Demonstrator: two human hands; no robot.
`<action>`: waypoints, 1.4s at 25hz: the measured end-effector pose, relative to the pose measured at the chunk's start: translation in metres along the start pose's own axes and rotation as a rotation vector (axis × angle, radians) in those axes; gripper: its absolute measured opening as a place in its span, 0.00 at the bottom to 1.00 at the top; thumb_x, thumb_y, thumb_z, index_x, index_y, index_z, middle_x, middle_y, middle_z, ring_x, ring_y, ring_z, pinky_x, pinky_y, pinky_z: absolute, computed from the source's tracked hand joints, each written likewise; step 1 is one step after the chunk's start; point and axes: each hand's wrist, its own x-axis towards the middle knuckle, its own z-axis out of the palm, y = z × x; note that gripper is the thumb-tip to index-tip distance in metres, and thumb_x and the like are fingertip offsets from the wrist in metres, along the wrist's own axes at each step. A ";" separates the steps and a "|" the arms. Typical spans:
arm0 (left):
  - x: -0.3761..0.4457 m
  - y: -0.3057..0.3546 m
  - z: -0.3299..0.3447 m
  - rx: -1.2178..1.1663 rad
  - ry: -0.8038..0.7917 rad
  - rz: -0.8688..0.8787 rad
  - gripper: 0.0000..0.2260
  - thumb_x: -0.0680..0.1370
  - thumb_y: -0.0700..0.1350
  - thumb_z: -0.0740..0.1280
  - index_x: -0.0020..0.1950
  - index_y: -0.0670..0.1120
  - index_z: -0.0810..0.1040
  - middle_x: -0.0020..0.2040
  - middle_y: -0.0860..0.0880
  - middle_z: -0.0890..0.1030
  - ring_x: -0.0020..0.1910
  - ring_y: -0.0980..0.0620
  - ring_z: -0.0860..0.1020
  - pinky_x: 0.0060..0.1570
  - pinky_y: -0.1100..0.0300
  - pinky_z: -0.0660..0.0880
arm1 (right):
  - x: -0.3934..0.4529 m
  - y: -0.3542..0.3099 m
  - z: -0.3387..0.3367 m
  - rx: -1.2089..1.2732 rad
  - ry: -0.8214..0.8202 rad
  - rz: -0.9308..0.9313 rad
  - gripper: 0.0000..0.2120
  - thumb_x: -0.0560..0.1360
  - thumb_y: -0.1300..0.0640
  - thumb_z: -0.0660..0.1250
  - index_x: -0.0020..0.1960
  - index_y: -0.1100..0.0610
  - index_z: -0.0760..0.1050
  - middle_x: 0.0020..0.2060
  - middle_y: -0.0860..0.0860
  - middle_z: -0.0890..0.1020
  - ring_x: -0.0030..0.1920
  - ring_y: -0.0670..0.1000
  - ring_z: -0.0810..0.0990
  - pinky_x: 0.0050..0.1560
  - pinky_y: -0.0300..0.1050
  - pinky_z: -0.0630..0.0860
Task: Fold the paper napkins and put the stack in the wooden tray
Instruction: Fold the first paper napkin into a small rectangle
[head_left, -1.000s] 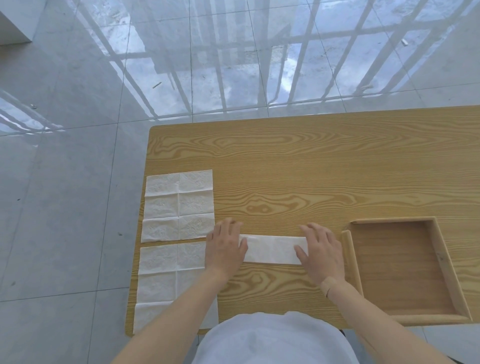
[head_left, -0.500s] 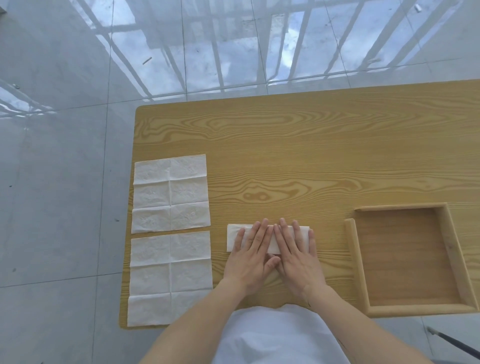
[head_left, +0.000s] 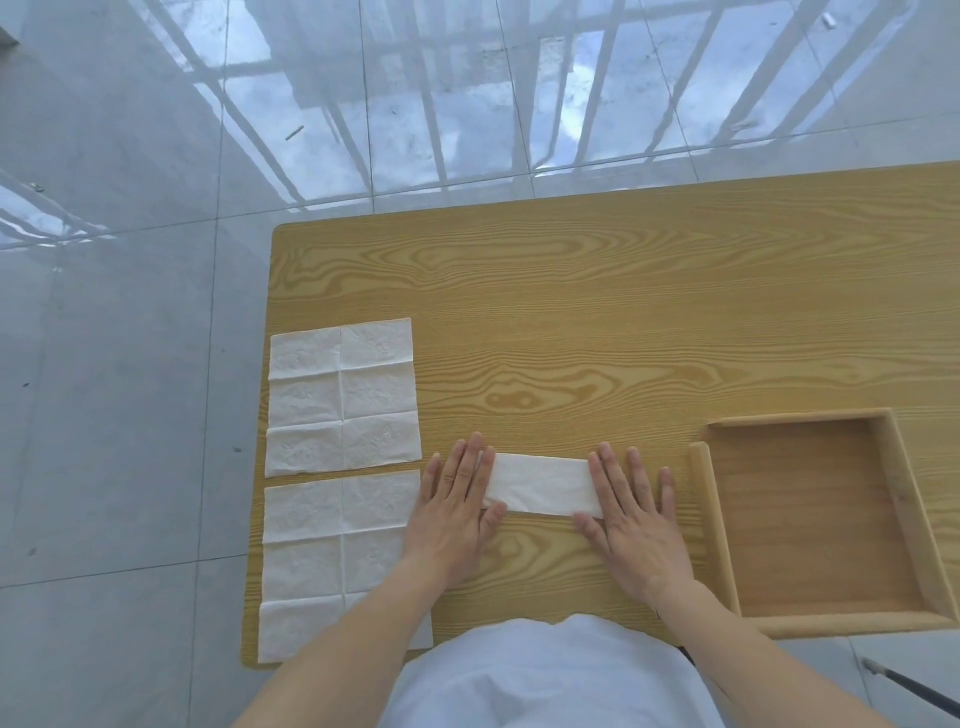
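White folded napkin (head_left: 543, 484) lies pinned flat; left hand (head_left: 454, 506) and right hand (head_left: 631, 512), fingers spread, press its ends.

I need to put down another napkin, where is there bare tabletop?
The far half of the table, beyond the folded napkin, is bare. So is the wooden tray floor. The near-left corner is crowded with two unfolded napkins.

- The left hand (head_left: 453, 499) lies flat, palm down, fingers straight and slightly spread, pointing away from the body.
- The right hand (head_left: 631, 514) lies flat likewise, fingers spread.
- Both bare forearms reach forward from the torso, the hands well apart.
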 end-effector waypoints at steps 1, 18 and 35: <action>0.000 0.001 -0.001 0.001 -0.005 0.001 0.30 0.83 0.61 0.42 0.79 0.46 0.41 0.80 0.48 0.41 0.78 0.50 0.40 0.74 0.46 0.41 | 0.000 -0.001 -0.001 0.002 0.000 -0.005 0.35 0.79 0.34 0.41 0.79 0.51 0.37 0.79 0.46 0.42 0.78 0.55 0.37 0.74 0.64 0.40; 0.053 -0.011 -0.077 -0.081 -0.171 -0.019 0.12 0.71 0.50 0.70 0.53 0.52 0.75 0.50 0.53 0.73 0.55 0.48 0.67 0.51 0.55 0.64 | 0.037 -0.020 -0.071 0.171 -0.164 0.101 0.11 0.70 0.50 0.69 0.48 0.47 0.67 0.48 0.45 0.72 0.51 0.52 0.66 0.49 0.48 0.65; -0.005 -0.014 -0.043 -0.344 0.266 -0.062 0.10 0.68 0.32 0.72 0.41 0.48 0.79 0.52 0.50 0.79 0.54 0.47 0.75 0.51 0.53 0.72 | -0.009 -0.014 -0.044 0.251 0.261 -0.033 0.15 0.64 0.65 0.75 0.48 0.52 0.80 0.54 0.50 0.81 0.63 0.59 0.75 0.55 0.55 0.72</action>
